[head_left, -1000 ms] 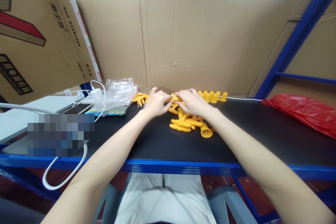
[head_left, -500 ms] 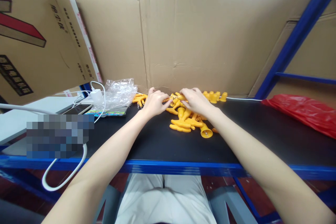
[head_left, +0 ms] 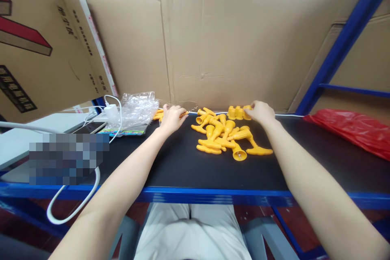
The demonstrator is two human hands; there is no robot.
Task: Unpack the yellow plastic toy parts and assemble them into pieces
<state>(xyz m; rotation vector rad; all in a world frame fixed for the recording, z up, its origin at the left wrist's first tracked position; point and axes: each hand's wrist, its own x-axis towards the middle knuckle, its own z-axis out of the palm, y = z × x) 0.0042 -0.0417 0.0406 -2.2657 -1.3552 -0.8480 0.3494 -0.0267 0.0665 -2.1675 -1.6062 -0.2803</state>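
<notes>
A heap of yellow plastic parts [head_left: 222, 136], some funnel-shaped, lies on the black shelf top [head_left: 183, 162]. My left hand [head_left: 171, 117] rests at the heap's left end, its fingers curled over a small yellow piece [head_left: 158, 114] beside the plastic bag. My right hand [head_left: 259, 112] is at the back right, fingers closed on a yellow part at the end of a short row of upright yellow parts [head_left: 236, 112] against the cardboard.
A crumpled clear plastic bag [head_left: 137, 107], a white charger [head_left: 110, 110] with cables and a phone [head_left: 91, 126] sit at the left. A red plastic bag [head_left: 350, 130] lies at the right. Cardboard walls [head_left: 225, 44] close the back; blue shelf posts [head_left: 344, 44] stand right.
Both hands have left the middle of the heap and moved apart: the left went left toward the plastic bag, the right went right to the row of upright parts.
</notes>
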